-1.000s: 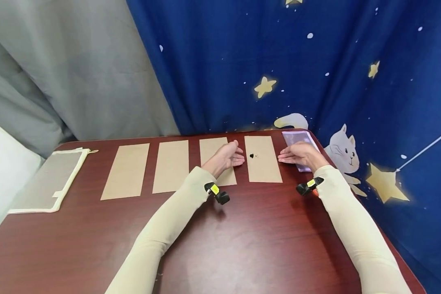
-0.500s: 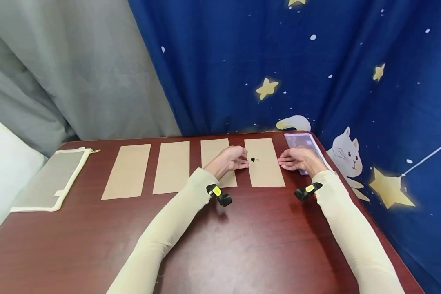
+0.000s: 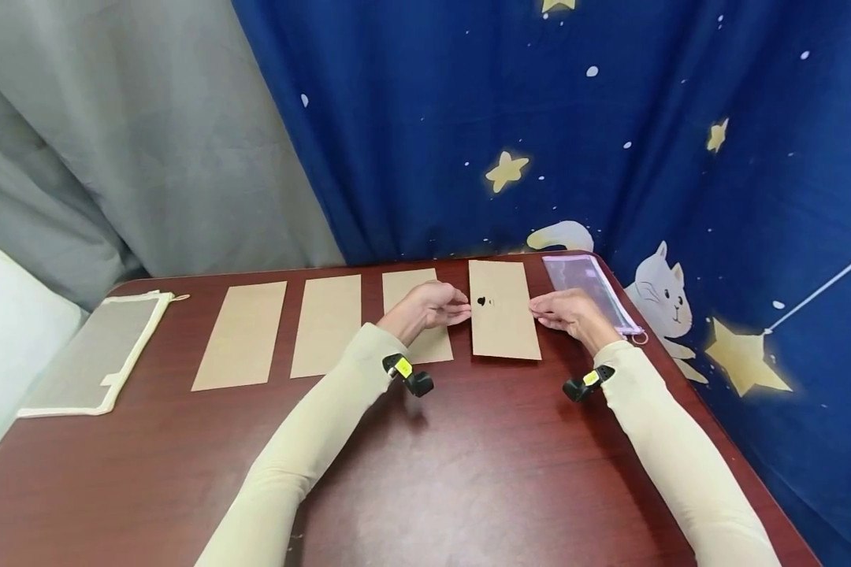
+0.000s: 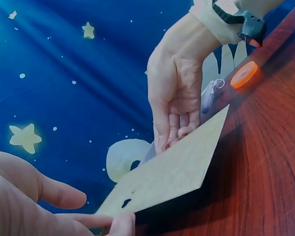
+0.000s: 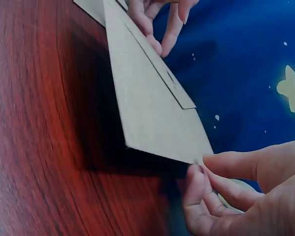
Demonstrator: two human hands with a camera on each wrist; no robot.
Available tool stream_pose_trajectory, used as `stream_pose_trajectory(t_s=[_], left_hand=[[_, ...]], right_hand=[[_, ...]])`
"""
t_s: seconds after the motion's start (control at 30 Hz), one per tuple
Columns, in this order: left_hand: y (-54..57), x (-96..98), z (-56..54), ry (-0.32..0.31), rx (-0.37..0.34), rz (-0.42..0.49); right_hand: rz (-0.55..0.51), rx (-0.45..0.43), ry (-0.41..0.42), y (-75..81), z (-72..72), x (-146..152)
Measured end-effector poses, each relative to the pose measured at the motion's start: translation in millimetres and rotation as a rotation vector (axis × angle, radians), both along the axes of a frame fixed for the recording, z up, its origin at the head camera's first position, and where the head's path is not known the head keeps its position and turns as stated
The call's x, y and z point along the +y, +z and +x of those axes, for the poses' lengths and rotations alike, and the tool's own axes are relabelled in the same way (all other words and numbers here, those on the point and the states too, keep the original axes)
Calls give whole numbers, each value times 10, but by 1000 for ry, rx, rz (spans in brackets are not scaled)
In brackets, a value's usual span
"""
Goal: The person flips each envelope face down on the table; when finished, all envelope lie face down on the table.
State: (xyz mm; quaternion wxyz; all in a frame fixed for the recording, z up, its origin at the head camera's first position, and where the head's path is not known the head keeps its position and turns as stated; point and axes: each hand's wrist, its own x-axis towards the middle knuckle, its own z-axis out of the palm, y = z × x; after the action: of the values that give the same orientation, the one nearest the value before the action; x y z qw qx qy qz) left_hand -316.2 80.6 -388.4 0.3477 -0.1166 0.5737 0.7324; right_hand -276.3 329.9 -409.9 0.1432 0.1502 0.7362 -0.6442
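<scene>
A flat kraft paper bag [image 3: 503, 307] with a small black hat print is raised, tilted, at the back right of the table. My left hand [image 3: 436, 305] pinches its left edge between thumb and fingers. On the opposite edge, my right hand [image 3: 566, 309] pinches it too, with thumb and fingertips at the edge in the right wrist view. That view also shows a folded flap on the bag [image 5: 147, 103]. Behind the left forearm lies another plain kraft sheet-like bag [image 3: 421, 346], partly covered by the hand.
Two more flat kraft pieces, one [image 3: 326, 323] nearer and one [image 3: 244, 335] farther left, continue the row. A white-edged mesh zip pouch [image 3: 99, 354] lies far left. At the right edge sits a purple mesh pouch [image 3: 585, 279]. An orange round object [image 4: 245, 74] rests near the right wrist.
Both hands have closed in on the printed bag's side edges and now pinch it. The bag has lifted off the table and tilted.
</scene>
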Motion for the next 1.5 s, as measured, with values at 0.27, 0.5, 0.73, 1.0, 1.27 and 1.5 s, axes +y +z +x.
stream_pose_trajectory(t_s=[0.27, 0.5, 0.73, 1.0, 1.27, 1.5], left_hand=[[74, -51, -43, -41, 47, -19], [232, -91, -96, 42, 109, -16], [373, -70, -115, 89, 185, -44], [433, -64, -105, 97, 255, -72], [469, -25, -100, 134, 260, -89], [493, 9, -87, 141, 276, -93]], right_hand=[[-128, 10, -37, 82, 12, -7], [-288, -15, -11, 176, -35, 6], [-367, -47, 29, 152, -84, -28], [-20, 198, 24, 165, -9, -174], [836, 673, 66, 728, 316, -886], [1216, 720, 73, 753, 452, -1333]])
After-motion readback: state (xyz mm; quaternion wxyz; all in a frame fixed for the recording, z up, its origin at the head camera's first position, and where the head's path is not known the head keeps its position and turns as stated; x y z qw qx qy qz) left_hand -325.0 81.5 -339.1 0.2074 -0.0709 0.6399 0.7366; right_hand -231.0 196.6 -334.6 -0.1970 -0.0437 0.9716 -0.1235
